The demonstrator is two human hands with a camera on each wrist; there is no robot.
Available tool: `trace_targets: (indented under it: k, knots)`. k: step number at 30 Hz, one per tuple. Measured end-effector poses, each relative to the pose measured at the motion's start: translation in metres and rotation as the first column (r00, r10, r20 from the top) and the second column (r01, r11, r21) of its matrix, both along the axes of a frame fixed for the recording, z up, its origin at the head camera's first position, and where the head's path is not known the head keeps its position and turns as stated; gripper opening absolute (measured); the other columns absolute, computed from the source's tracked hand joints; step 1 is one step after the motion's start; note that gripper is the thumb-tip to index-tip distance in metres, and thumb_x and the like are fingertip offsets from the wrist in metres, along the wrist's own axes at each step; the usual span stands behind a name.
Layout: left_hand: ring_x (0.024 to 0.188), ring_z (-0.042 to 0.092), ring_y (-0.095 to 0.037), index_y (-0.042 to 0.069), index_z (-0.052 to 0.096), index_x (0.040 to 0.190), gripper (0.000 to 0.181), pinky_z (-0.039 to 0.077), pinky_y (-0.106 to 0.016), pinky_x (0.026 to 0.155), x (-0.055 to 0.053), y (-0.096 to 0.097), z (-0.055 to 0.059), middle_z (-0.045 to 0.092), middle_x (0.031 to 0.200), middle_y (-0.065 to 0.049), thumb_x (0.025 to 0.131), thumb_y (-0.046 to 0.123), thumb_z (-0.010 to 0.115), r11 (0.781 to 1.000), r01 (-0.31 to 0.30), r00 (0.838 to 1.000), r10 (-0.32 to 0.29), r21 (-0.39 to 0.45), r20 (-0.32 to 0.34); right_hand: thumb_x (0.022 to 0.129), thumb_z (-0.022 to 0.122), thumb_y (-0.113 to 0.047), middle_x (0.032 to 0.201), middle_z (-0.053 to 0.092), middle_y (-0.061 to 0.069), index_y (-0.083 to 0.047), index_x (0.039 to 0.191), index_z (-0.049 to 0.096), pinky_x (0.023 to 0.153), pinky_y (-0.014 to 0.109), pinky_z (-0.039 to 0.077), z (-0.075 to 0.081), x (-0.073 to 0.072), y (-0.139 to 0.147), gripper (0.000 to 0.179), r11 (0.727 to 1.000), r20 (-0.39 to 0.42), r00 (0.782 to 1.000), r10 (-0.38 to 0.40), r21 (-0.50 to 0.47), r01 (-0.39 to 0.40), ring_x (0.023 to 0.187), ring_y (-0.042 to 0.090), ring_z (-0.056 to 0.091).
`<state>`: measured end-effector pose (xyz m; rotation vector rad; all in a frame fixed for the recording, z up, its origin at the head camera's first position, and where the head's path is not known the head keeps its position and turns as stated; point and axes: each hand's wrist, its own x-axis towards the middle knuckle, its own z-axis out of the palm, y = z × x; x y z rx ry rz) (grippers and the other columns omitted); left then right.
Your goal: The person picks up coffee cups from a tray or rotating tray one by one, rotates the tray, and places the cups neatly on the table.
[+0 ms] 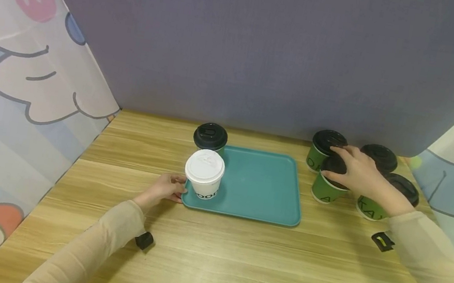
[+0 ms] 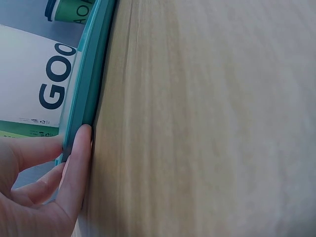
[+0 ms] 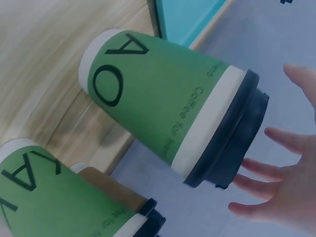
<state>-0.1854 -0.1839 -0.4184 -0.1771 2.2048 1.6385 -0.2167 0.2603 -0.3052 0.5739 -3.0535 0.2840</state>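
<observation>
A teal tray lies on the table, and my left hand pinches the rim at its left end between thumb and fingers. On the tray's left part stands a white paper cup with a white lid. Just behind it is a green cup with a black lid, partly hidden. My right hand hovers with spread fingers over a green cup right of the tray. In the right wrist view, that cup's black lid is beside the fingertips; whether they touch it I cannot tell.
More green cups with black lids stand around the right hand: one behind, another at the back right, a third under the wrist. A grey wall rises behind the table; cartoon-printed curtains flank it.
</observation>
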Motion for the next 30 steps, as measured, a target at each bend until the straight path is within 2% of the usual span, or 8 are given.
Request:
trace_targets:
  k: [2, 5, 8, 11, 15, 22, 30]
  knots:
    - [0.063, 0.055, -0.014, -0.015, 0.041, 0.121, 0.042, 0.056, -0.027, 0.061, 0.003, 0.002, 0.007, 0.053, 0.085, -0.016, 0.082, -0.003, 0.052, 1.000, 0.007, 1.000, -0.007, -0.005, 0.001, 0.079, 0.062, -0.040, 0.126, 0.032, 0.034, 0.002, 0.130, 0.037, 0.088, 0.068, 0.026, 0.000, 0.000, -0.003, 0.071, 1.000, -0.027, 1.000, 0.014, 0.001, -0.014, 0.113, 0.049, 0.032]
    - [0.063, 0.055, -0.014, -0.016, 0.040, 0.120, 0.042, 0.056, -0.027, 0.061, 0.004, 0.002, 0.012, 0.053, 0.086, -0.017, 0.082, -0.004, 0.051, 1.000, 0.021, 1.000, -0.021, 0.000, -0.005, 0.078, 0.064, -0.036, 0.124, 0.034, 0.032, 0.002, 0.129, 0.040, 0.089, 0.067, 0.026, -0.001, 0.001, -0.008, 0.068, 0.999, -0.061, 0.998, 0.034, 0.001, -0.034, 0.112, 0.048, 0.034]
    - [0.061, 0.055, -0.014, -0.015, 0.041, 0.120, 0.042, 0.056, -0.026, 0.058, -0.002, -0.003, -0.001, 0.054, 0.084, -0.015, 0.082, -0.003, 0.052, 1.000, 0.018, 1.000, -0.018, 0.011, -0.012, 0.078, 0.064, -0.036, 0.123, 0.036, 0.031, 0.001, 0.128, 0.041, 0.089, 0.066, 0.027, -0.001, 0.002, -0.014, 0.067, 0.998, -0.085, 0.995, 0.059, -0.001, -0.059, 0.110, 0.047, 0.037]
    - [0.061, 0.055, -0.013, -0.014, 0.041, 0.121, 0.043, 0.056, -0.026, 0.057, -0.005, -0.004, -0.008, 0.054, 0.083, -0.014, 0.082, -0.002, 0.054, 1.000, 0.012, 1.000, -0.012, 0.016, -0.017, 0.080, 0.062, -0.038, 0.124, 0.036, 0.031, 0.000, 0.129, 0.040, 0.089, 0.066, 0.026, -0.001, 0.002, -0.019, 0.066, 0.997, -0.081, 0.994, 0.078, -0.014, -0.080, 0.111, 0.047, 0.036]
    - [0.060, 0.056, -0.013, -0.014, 0.041, 0.121, 0.043, 0.056, -0.026, 0.057, -0.005, -0.005, -0.009, 0.054, 0.083, -0.014, 0.082, -0.002, 0.054, 1.000, 0.008, 1.000, -0.008, 0.018, -0.017, 0.082, 0.060, -0.037, 0.125, 0.034, 0.032, 0.000, 0.130, 0.040, 0.090, 0.066, 0.025, -0.001, 0.003, -0.027, 0.064, 0.995, -0.064, 0.993, 0.096, -0.029, -0.098, 0.112, 0.049, 0.034]
    - [0.061, 0.055, -0.014, -0.014, 0.041, 0.121, 0.043, 0.056, -0.026, 0.057, -0.006, -0.005, -0.010, 0.054, 0.084, -0.014, 0.082, -0.002, 0.054, 1.000, 0.009, 1.000, -0.009, 0.017, -0.013, 0.080, 0.064, -0.024, 0.124, 0.038, 0.028, -0.001, 0.129, 0.041, 0.090, 0.066, 0.027, -0.003, 0.003, -0.041, 0.059, 0.988, -0.079, 0.987, 0.143, -0.047, -0.147, 0.112, 0.047, 0.036]
    - [0.061, 0.056, -0.013, -0.015, 0.042, 0.120, 0.042, 0.056, -0.027, 0.058, -0.004, -0.004, -0.009, 0.054, 0.084, -0.014, 0.081, -0.002, 0.053, 1.000, 0.009, 1.000, -0.009, 0.010, -0.025, 0.081, 0.063, -0.028, 0.125, 0.037, 0.027, 0.001, 0.129, 0.040, 0.094, 0.063, 0.025, -0.004, 0.003, -0.062, 0.061, 0.977, -0.039, 0.980, 0.197, -0.074, -0.200, 0.114, 0.044, 0.034]
